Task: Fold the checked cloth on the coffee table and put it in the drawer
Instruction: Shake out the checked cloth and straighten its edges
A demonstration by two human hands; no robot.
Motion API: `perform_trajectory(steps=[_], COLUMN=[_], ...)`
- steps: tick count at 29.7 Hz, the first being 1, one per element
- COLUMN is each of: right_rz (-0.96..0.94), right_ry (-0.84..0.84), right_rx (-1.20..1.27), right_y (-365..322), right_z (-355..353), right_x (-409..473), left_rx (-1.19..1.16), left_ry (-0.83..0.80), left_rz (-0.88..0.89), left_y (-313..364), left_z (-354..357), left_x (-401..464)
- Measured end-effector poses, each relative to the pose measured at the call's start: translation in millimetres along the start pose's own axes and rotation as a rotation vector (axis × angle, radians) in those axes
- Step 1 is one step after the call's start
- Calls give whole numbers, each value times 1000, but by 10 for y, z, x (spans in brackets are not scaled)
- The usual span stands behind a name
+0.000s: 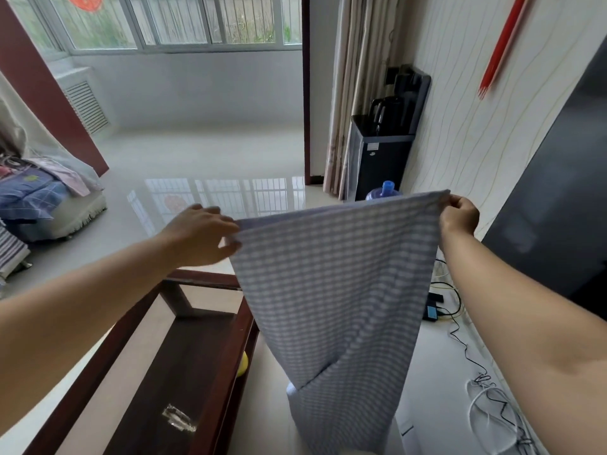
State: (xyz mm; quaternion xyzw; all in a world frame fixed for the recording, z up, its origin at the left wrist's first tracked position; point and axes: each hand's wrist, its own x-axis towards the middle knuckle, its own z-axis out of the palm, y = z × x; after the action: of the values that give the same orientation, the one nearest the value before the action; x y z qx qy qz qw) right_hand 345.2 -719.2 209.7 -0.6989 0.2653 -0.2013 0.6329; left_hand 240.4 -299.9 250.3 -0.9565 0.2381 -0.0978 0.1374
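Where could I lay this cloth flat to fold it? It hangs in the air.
The coffee table glass left of the checked cloth is bare except for a small clear object near its front. Right of the cloth, cables crowd the floor.

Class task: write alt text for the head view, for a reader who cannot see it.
Two bare hands, left hand and right hand, hold a blue checked cloth up by its top corners, hanging beside a dark wooden coffee table in a bright, tiled room.
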Motion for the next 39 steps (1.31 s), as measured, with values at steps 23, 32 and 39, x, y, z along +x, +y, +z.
perform_trajectory(steps=[23, 32, 39], right_rz=[200, -168, -10], right_ry=[-33, 8, -211], right_rx=[274, 157, 53], right_y=[453, 89, 357], right_z=[-116, -87, 298], right_x=[-122, -130, -461], left_rx=[136, 24, 140], left_ry=[693, 40, 371], left_rz=[59, -176, -524], left_y=[-384, -382, -618], left_z=[-605, -123, -205], left_x=[733, 410, 355])
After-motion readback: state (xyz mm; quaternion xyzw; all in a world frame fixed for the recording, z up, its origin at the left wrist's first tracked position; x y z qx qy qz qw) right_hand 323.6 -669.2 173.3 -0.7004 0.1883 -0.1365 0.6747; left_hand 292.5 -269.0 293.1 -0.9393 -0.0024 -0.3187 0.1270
